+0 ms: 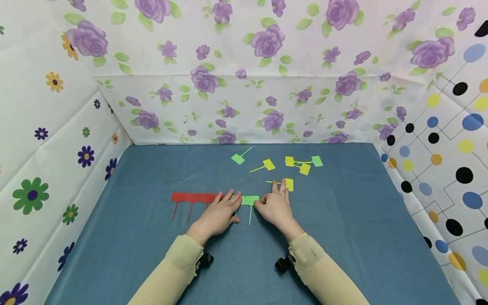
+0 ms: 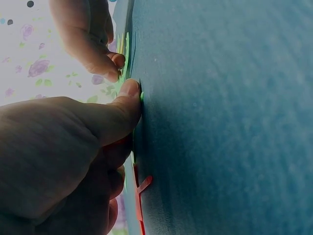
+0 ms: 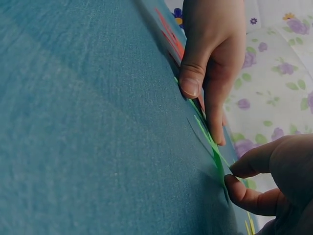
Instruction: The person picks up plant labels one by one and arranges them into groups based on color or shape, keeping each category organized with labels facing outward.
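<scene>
Several red plant labels lie side by side in a row, stems toward the person. My left hand rests over the row's right part, fingers stretched forward, hiding some labels; a green label edge shows beside its fingertips. To its right, my right hand pinches the edge of a green plant label between thumb and index finger, its stem toward the person. In the right wrist view this green label tilts up from the cloth. The right hand's other fingers reach over a yellow plant label.
Farther back lie a loose green label, a yellow label, and a cluster of two yellow labels with a green one. A blue cloth covers the table. Patterned sheets stand at the back and both sides.
</scene>
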### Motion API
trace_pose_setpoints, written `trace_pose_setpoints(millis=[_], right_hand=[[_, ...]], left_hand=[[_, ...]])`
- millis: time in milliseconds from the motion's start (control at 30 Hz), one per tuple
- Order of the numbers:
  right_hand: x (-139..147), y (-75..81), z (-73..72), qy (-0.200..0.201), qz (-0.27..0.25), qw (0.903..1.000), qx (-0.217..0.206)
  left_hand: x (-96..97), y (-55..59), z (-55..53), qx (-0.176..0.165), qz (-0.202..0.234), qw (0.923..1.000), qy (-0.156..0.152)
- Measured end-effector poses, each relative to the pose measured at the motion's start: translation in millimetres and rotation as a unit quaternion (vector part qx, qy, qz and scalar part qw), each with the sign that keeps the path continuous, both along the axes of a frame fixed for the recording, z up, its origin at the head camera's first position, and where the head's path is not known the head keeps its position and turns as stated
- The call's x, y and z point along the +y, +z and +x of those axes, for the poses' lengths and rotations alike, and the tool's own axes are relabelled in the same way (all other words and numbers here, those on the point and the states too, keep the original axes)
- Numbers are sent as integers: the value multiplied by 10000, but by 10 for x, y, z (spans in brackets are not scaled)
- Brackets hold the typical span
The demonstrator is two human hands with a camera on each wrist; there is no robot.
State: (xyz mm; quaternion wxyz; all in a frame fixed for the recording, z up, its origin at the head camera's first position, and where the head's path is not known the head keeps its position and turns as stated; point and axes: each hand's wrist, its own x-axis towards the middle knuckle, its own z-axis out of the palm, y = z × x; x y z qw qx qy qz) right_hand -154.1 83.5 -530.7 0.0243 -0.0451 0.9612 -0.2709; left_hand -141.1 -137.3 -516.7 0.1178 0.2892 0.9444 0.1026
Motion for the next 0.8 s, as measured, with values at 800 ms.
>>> trace_pose_setpoints(millis=[800], right_hand=[[18, 53, 42, 13, 380, 9985, 389]], left_hand=[[-15, -30, -9, 2, 95, 10000, 9]])
